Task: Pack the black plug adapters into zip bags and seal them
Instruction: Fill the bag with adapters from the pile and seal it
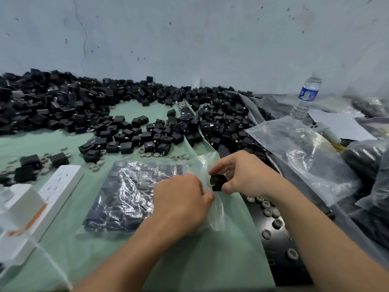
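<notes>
A clear zip bag (pixel 130 192) lies flat on the green mat, filled with rows of black plug adapters. Its open mouth points right. My left hand (pixel 181 199) pinches the bag's mouth edge near the middle of the view. Just right of it, my right hand (pixel 242 173) grips a single black plug adapter (pixel 217 182) between thumb and fingers, right at the bag's opening. A large heap of loose black plug adapters (pixel 126 114) spreads across the back of the table.
A white power strip (pixel 59 186) and white boxes (pixel 19 216) sit at the left. Several grey rings (pixel 271 213) lie on a black surface at the right. Empty clear bags (pixel 303 152), a water bottle (pixel 306 98) and dark filled bags (pixel 366 163) stand at the right.
</notes>
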{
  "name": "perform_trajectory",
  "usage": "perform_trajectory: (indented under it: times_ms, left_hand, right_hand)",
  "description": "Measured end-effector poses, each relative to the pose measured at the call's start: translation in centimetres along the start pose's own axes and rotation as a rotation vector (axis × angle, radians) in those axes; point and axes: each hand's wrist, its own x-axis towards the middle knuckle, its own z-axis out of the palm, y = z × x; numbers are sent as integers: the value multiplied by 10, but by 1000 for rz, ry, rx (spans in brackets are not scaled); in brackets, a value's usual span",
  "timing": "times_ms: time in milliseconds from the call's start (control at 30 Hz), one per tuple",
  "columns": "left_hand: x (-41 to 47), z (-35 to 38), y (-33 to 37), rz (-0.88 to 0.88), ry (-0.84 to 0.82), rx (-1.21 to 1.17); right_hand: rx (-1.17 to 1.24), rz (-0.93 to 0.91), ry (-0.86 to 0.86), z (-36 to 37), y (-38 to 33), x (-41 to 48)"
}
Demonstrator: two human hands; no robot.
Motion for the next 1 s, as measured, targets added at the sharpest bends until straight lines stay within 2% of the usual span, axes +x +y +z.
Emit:
perform_trajectory:
  times_ms: [67,133,200,267,433,633,767,833,933,1000]
  left_hand:
    - [4,-3,-3,-57,32,-131]
    - [4,-8,-6,-91,63,-259]
    - [3,-13,-10,-120,74,-351]
    - [3,-18,-14,-145,91,-416]
    - [2,-23,-18,-199,53,-516]
    - [2,-20,-18,-154,-116,-550]
    - [4,-16,-15,-95,-215,-612]
    - [4,-13,-16,-87,-193,-611]
    - [4,-11,-16,-105,-75,-631]
    - [2,-13,-16,-99,-13,-663]
  right_hand:
    - [51,-27,27,-3,0,-2]
    - [242,-78,19,-8,-1,-5]
    - [435,-129,-32,-10,-2,-6]
    - [525,-156,-103,-6,-4,-6]
    - [574,-111,-157,0,-7,-5]
    - [588,-132,17,-7,-7,-7]
    - [695,-86,-124,-1,-13,-6]
    - [563,-4,-145,9,-14,-3]
    - [34,115,40,25,-7,5]
    - [-20,114,77,31,-6,8]
